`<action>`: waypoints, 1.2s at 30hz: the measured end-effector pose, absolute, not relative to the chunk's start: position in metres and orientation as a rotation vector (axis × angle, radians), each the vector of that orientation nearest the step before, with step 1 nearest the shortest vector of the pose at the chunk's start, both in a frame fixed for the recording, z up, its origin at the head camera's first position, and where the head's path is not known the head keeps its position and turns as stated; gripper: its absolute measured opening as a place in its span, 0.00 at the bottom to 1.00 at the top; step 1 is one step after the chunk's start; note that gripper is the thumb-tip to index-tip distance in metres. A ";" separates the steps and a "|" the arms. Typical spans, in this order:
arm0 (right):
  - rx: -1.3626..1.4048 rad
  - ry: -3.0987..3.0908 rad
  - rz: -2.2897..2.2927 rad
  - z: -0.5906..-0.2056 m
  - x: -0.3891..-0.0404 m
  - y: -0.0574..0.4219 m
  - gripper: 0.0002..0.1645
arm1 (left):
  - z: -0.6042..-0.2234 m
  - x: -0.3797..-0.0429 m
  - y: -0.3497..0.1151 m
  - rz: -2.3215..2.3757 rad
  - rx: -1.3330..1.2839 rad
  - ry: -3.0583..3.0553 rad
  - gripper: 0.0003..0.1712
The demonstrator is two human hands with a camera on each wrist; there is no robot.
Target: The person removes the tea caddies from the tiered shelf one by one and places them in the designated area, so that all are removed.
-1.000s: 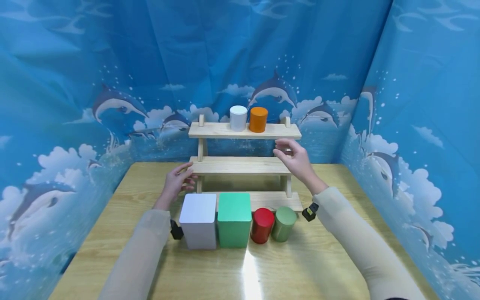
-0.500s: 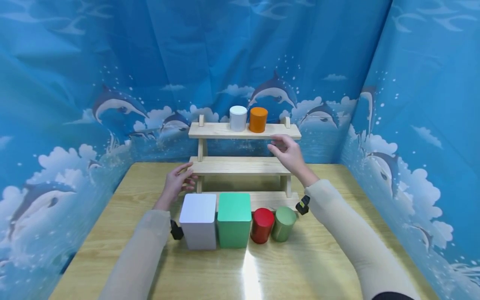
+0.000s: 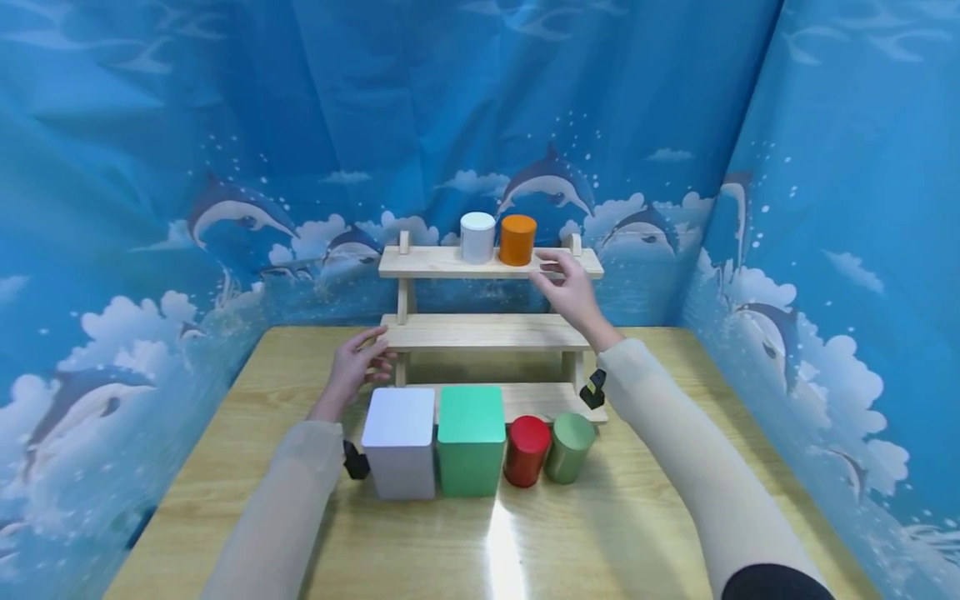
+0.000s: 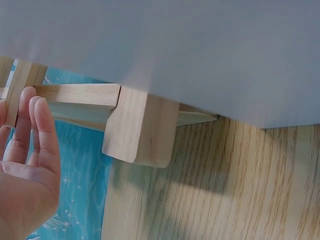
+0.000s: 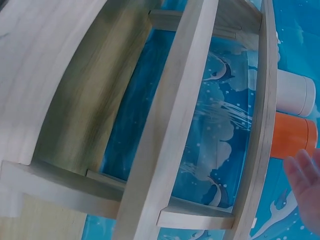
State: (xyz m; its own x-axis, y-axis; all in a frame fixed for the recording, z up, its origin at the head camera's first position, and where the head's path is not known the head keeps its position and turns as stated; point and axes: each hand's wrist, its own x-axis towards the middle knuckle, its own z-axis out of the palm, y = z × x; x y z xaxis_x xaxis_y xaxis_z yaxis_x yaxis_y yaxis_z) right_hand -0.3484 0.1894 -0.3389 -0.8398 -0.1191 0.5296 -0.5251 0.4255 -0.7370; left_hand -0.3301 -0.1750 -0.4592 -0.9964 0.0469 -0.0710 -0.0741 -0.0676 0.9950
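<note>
A three-tier wooden display stand (image 3: 484,333) faces me. At its left end, my left hand (image 3: 356,363) pinches the end of the middle shelf; in the left wrist view the left hand (image 4: 30,180) has thumb and fingers at either side of that board. My right hand (image 3: 570,287) is raised at the right part of the top shelf, its fingers loosely bent and holding nothing. Just left of it, an orange cylinder (image 3: 517,240) stands on the top shelf beside a white cylinder (image 3: 477,238). In the right wrist view, fingertips (image 5: 300,172) are close to the orange cylinder.
Along the stand's front, on the table (image 3: 420,550), are a white box (image 3: 401,458), a green box (image 3: 471,454), a red cylinder (image 3: 527,452) and a pale green cylinder (image 3: 570,448). A blue dolphin-print curtain (image 3: 420,108) encloses the back and sides.
My right hand has moved up and left along the stand, towards the orange cylinder. The left hand and the cylinders keep their places.
</note>
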 end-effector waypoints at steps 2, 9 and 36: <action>0.529 -2.290 1.389 -0.337 -0.352 0.188 0.23 | -0.459 -0.331 -0.174 2.236 -0.018 2.080 0.28; 0.457 -2.305 1.408 -0.330 -0.363 0.181 0.25 | -0.458 -0.333 -0.178 2.249 -0.030 2.045 0.28; 0.228 -2.501 1.344 -0.308 -0.396 0.163 0.35 | -0.461 -0.331 -0.174 2.234 -0.068 2.108 0.26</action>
